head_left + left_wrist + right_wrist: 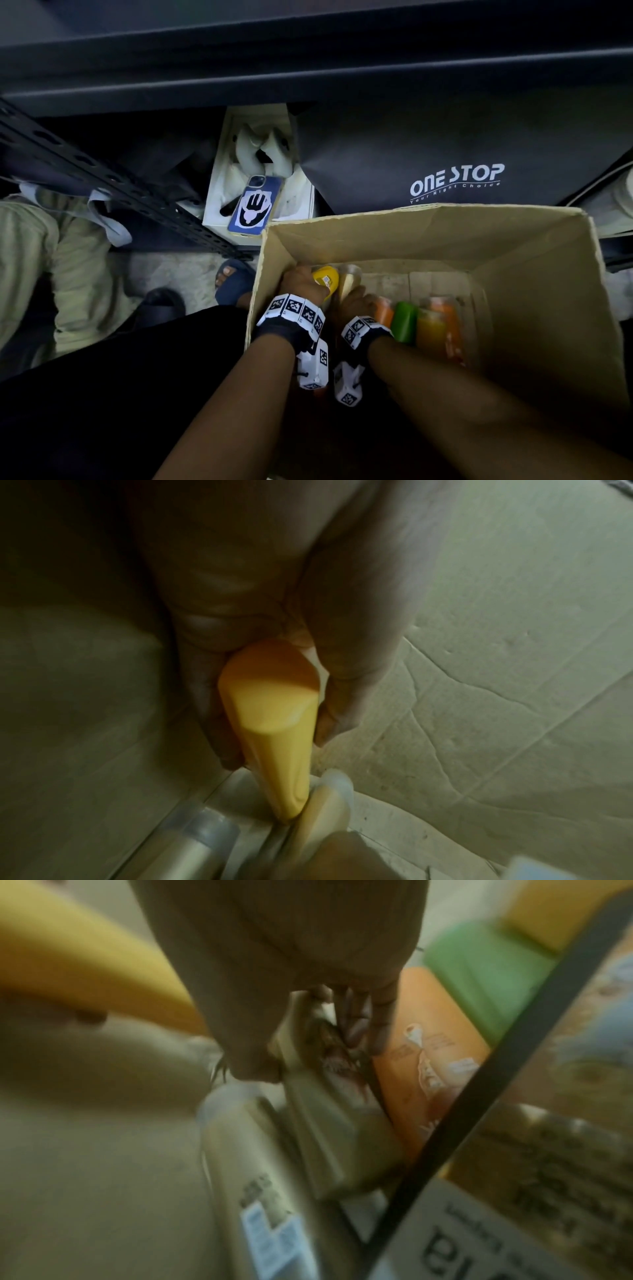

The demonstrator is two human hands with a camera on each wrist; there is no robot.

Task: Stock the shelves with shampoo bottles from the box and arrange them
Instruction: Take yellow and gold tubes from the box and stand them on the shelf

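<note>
**Head view: both hands down in the box, much of it hard to read**

Head view is dim, and the dark shelf [308, 58] fills its top, its boards cut off at both edges. Below stands the open cardboard box [534, 308], whose near wall is hidden behind the forearms. Orange and green bottles [406, 320] lie on its floor to the right, partly covered by the right wrist.

At the box's left wall, the left hand [301, 284] has its fingers curled round a yellow bottle [274, 723]; the left wrist view shows that grip clearly, though the bottle's lower end is lost among pale bottles.

Beside it, the right hand [356, 303] closes its grip on a cream bottle [329, 1123], thumb on one side and fingers on the other, in a blurred right wrist view; labels there cannot be read.
</note>
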